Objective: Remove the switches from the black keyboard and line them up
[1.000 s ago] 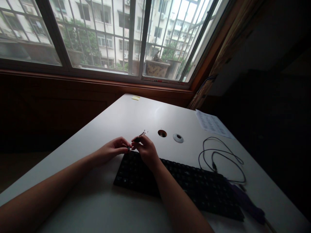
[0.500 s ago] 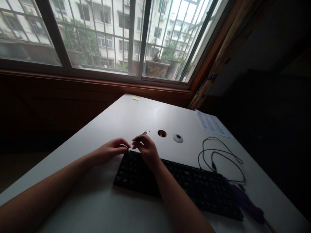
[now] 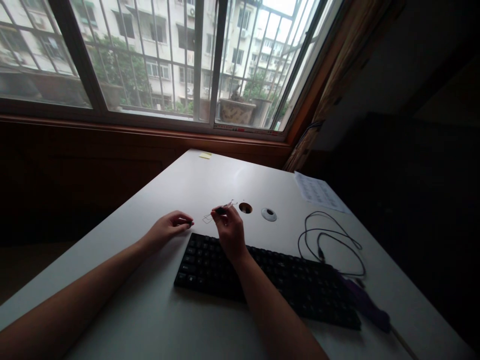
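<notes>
A wire keycap puller [image 3: 221, 211] is pinched in my right hand [image 3: 231, 232], above the back edge of the black keyboard [image 3: 279, 270]. Its thin wire loops point left, and thin prongs stick out at the other end near the table hole. My left hand [image 3: 167, 231] is just beyond the keyboard's far left corner, with thumb and fingers closed on a small black keycap [image 3: 190, 223]. A gap separates the keycap from the wire loops. The right forearm hides part of the keys.
A round cable hole [image 3: 245, 208] and its grey ring cover [image 3: 269, 214] are in the white table [image 3: 157, 200]. To the right lie a coiled black cable [image 3: 337, 245], a purple duster-like thing [image 3: 369, 307] and a printed sheet [image 3: 318, 191]. A yellow note [image 3: 205, 155] sits at the back.
My hands have moved apart: the puller's wire loops were at the keycap in my left hand and now stand clear of it. The view has shifted slightly.
</notes>
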### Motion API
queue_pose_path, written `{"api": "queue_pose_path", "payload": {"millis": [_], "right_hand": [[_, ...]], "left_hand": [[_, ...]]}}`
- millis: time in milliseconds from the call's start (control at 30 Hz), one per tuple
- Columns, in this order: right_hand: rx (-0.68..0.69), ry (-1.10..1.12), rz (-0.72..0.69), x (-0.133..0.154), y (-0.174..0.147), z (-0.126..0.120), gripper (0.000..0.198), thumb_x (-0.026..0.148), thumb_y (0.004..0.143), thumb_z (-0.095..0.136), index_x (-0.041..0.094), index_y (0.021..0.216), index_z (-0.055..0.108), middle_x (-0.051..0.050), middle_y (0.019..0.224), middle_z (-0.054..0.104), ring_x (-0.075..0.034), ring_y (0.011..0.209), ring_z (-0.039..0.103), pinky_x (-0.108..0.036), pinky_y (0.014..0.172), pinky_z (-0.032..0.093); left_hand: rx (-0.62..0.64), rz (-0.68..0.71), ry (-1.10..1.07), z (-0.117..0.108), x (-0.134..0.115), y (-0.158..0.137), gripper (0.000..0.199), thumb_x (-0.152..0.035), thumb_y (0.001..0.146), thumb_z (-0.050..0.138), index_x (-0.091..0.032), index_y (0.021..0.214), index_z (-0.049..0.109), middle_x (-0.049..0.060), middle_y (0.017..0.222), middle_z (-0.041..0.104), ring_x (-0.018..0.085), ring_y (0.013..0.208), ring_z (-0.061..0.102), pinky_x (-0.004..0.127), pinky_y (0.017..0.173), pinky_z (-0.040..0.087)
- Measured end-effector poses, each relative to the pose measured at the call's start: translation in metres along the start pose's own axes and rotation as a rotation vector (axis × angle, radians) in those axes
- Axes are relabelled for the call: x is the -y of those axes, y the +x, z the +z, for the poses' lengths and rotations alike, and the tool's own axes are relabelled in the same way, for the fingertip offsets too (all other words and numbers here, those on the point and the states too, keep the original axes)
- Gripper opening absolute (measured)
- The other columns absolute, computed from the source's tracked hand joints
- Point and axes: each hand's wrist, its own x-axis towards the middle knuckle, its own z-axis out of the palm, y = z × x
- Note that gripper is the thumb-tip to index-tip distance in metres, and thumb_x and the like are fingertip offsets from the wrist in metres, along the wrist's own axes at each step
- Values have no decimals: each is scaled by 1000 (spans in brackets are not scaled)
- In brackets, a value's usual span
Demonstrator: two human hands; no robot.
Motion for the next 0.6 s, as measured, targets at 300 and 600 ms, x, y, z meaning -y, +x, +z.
{"api": "queue_pose_path", "payload": {"millis": [300,600], "right_hand": [[217,-391,-75,30,-4,-79,6,25,92,56,22,87,58,-5,88,60,-19,79,61,-35,76,52],[91,-644,242,0,-73,-184,25,45,95,49,24,93,62,-8,89,70,-27,82,66,-40,78,49]], "left_hand": [[-7,136,207,0,3,4,26,-36,81,70,-17,97,71,10,104,71,27,99,70,41,89,56],[-1,165,422,-13,-9,31,30,-39,83,68,-19,105,71,7,104,75,25,96,70,36,86,54]]}}
